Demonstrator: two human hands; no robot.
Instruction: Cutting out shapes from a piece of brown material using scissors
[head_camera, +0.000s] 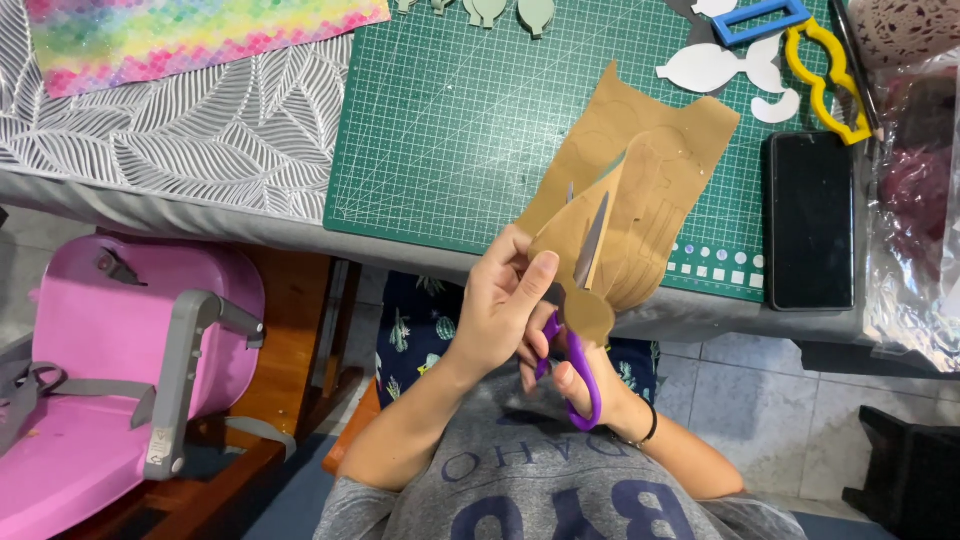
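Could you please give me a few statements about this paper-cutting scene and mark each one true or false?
1. The right hand holds purple-handled scissors. True.
2. The left hand holds a sheet of white paper. False: it holds the brown paper.
3. A dark phone lies on the right part of the green cutting mat. True.
4. The pink child seat stands on the table. False: it sits below the table's edge, on a wooden chair to the left.
5. The yellow stencil lies beside the rainbow sheet. False: it lies at the far right, near the phone.
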